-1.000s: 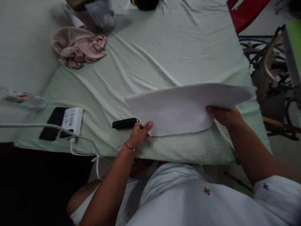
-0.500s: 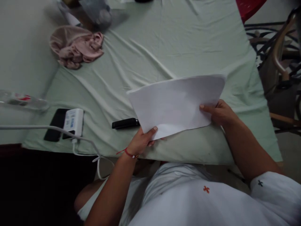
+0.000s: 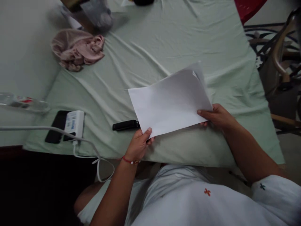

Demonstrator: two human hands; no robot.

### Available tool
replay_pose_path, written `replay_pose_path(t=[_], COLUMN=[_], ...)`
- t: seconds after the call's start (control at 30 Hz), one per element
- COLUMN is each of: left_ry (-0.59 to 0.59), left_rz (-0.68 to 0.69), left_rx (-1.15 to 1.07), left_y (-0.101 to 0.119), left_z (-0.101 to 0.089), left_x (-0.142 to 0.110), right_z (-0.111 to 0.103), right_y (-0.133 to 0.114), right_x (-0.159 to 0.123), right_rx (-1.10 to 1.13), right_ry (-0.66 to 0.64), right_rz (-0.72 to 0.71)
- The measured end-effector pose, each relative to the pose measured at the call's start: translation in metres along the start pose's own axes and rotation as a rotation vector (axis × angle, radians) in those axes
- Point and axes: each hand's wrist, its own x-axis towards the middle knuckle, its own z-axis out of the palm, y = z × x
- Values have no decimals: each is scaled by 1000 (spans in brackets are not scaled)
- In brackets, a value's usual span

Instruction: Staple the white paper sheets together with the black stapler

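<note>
White sheets of paper [image 3: 168,103] are held up between my two hands, tilted above the cloth, with their far right corners slightly fanned apart. My left hand [image 3: 139,141], with a red string bracelet at the wrist, pinches the near left corner, thumb on top. At the near right edge my right hand [image 3: 215,115] is closed on the paper, its thumb lying over the top sheet. A black stapler [image 3: 125,125] rests on the cloth just left of the paper, and its right end is hidden under the sheets.
A pale green cloth [image 3: 188,37] covers the table. On the left are a dark phone [image 3: 55,127], a white power bank [image 3: 74,124] with a white cable [image 3: 94,147], and a clear bottle [image 3: 25,103]. A pink crumpled cloth [image 3: 78,48] lies farther back. Chairs [image 3: 279,59] stand at the right.
The paper has flattened from a curved bend, and its far right corner has swung up and leftward, with the sheets separating there. Both hands keep their grip nearly in place.
</note>
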Motion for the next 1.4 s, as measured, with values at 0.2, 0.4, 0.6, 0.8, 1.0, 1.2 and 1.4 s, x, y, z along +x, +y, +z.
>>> replay_pose_path(t=[0.2, 0.4, 0.6, 0.8, 1.0, 1.2, 1.4], left_ry=[24, 55, 67, 65, 35, -40, -73], left_rz=[-24, 8, -47, -95, -28, 7, -5], left_rx=[-138, -132, -99, -144, -90, 83, 102], left_y=[0, -12, -16, -10, -18, -30, -21], left_z=[0, 7, 10, 9, -3, -19, -17], left_x=[-6, -12, -16, -21, -18, -20, -19], right_z=[-2, 6, 16, 10, -2, -4, 5], right_y=[0, 8, 13, 7, 12, 17, 22], right_x=[-12, -15, 1, -5, -20, -37, -49], right_rx=[87, 144, 275, 236, 158, 224, 130], right_ry=[-3, 138, 269, 110, 10, 10, 38], right_rz=[-25, -15, -61, 75, 116, 225, 230])
